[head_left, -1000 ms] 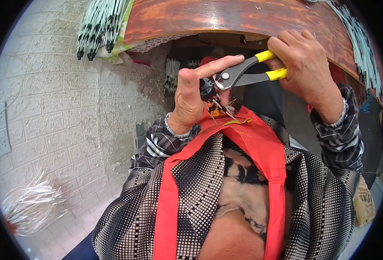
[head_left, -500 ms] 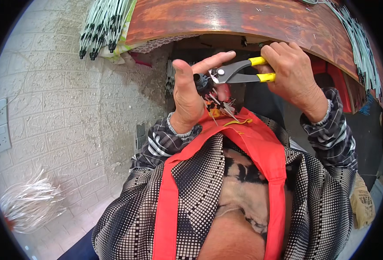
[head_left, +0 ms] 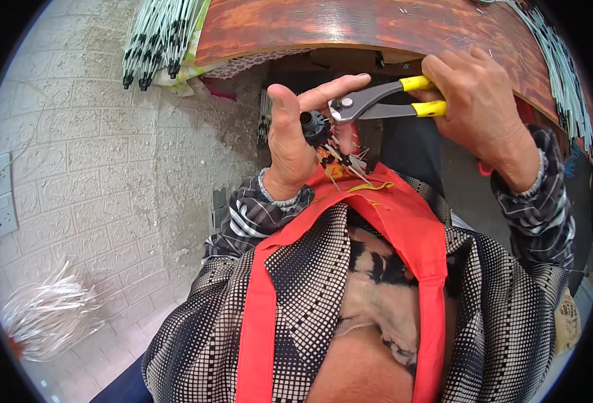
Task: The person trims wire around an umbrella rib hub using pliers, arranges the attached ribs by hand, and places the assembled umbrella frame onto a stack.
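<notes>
My right hand [head_left: 474, 101] is wrapped round the yellow grips of a pair of cutting pliers [head_left: 370, 101] with dark metal arms. The handles stand a little apart, and the jaws point left, close to my left hand [head_left: 289, 138]. A black part with a hollow round end [head_left: 314, 125] rests against that palm, held by the lower fingers, while the thumb and index finger stretch out. Short pale and dark strands [head_left: 347, 160] bristle from its lower side. Whether the jaws bite on a strand is too small to tell.
A reddish-brown wooden table [head_left: 336, 23] curves across the far side. Bundles of pale strips with black ends [head_left: 159, 50] hang at its left, and more pale strips [head_left: 558, 74] lie at its right. White strips [head_left: 51, 312] stand by the brick-patterned wall [head_left: 102, 168]. My red apron [head_left: 397, 211] lies below.
My right hand and the pliers have shifted to the right and tilted slightly. The left hand and the black part have hardly moved.
</notes>
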The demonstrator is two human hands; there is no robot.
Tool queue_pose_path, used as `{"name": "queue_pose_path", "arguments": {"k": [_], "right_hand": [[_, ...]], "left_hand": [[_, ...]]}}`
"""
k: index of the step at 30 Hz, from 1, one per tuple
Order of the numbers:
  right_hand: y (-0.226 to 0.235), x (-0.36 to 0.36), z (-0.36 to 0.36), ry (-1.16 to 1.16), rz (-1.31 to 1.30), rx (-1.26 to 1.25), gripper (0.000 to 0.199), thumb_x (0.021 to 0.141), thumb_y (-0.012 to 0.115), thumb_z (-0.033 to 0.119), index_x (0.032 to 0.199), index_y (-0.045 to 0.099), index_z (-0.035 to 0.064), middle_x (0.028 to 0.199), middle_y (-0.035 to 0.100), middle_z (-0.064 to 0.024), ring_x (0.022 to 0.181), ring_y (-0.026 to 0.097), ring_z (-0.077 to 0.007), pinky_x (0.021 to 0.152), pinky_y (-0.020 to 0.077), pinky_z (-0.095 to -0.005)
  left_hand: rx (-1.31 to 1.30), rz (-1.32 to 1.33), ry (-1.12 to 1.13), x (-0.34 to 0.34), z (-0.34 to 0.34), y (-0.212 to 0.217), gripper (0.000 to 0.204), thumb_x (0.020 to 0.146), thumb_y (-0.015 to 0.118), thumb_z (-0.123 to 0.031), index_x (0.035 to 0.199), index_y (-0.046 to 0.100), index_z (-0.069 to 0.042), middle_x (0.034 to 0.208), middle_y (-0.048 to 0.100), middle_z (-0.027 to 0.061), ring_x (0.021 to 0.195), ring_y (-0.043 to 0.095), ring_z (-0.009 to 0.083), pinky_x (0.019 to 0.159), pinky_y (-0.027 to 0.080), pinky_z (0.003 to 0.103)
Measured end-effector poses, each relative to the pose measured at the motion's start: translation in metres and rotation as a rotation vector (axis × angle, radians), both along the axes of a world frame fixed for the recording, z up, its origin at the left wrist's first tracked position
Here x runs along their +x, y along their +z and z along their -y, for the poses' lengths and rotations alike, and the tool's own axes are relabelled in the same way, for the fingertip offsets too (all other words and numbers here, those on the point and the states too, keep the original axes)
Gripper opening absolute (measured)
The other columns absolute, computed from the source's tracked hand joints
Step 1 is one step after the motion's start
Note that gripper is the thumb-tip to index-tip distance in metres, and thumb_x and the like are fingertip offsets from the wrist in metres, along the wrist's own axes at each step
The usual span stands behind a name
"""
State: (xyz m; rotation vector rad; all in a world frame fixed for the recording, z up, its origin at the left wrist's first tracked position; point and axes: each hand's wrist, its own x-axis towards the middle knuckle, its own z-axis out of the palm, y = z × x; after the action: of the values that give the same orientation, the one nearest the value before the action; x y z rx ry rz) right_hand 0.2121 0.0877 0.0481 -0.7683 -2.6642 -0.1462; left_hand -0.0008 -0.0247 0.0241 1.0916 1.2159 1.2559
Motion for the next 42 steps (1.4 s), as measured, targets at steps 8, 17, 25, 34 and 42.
{"name": "queue_pose_path", "arguments": {"k": [8,17,25,34,42], "right_hand": [[0.028,-0.012,-0.006,0.089,0.052,0.217,0.017,0.075,0.066,0.014,0.080,0.052,0.0062,0.075,0.054,-0.0067,0.074,0.057,-0.0257,0.071,0.0450,-0.0377],[0.023,-0.021,0.009,-0.072,0.048,0.244,0.017,0.074,0.066,0.012,0.079,0.051,0.0063,0.074,0.053,-0.0080,0.076,0.057,-0.0268,0.071,0.0446,-0.0380],[-0.039,-0.041,0.028,-0.084,-0.301,-0.684,0.030,0.074,0.076,0.024,0.080,0.056,0.0026,0.074,0.061,-0.0092,0.068,0.062,-0.0250,0.061,0.0469,-0.0357],[-0.054,-0.072,0.075,0.060,-0.917,-1.507,0.027,0.073,0.080,0.012,0.085,0.059,0.0010,0.067,0.053,0.0018,0.063,0.049,-0.0052,0.056,0.0438,-0.0235],[-0.068,-0.071,0.077,0.004,-0.874,-1.442,0.022,0.077,0.077,0.007,0.093,0.063,0.0007,0.075,0.060,0.0023,0.068,0.054,-0.0051,0.062,0.0452,-0.0219]], "left_hand": [[0.004,0.045,-0.012,0.001,0.000,0.005,0.115,0.081,0.009,-0.085,0.130,0.049,0.010,0.052,0.056,0.0066,0.049,0.050,0.0141,0.052,0.042,0.024],[0.019,0.089,0.057,-0.005,-0.008,0.005,0.110,0.082,0.012,-0.084,0.135,0.044,0.007,0.051,0.054,0.0070,0.048,0.051,0.0158,0.051,0.043,0.026],[0.164,0.306,0.056,-0.034,-0.018,0.010,0.110,0.080,0.016,-0.085,0.139,0.039,0.005,0.054,0.056,0.0088,0.049,0.052,0.0180,0.055,0.047,0.030],[0.203,0.338,-0.085,-0.040,-0.023,0.008,0.115,0.075,0.020,-0.088,0.142,0.034,0.005,0.061,0.059,0.0096,0.061,0.059,0.0205,0.071,0.050,0.035],[0.432,0.203,0.082,-0.022,-0.018,-0.016,0.091,0.077,0.078,-0.031,0.146,0.028,0.001,0.094,0.064,0.0096,0.085,0.062,0.0153,0.077,0.051,0.028]]}}
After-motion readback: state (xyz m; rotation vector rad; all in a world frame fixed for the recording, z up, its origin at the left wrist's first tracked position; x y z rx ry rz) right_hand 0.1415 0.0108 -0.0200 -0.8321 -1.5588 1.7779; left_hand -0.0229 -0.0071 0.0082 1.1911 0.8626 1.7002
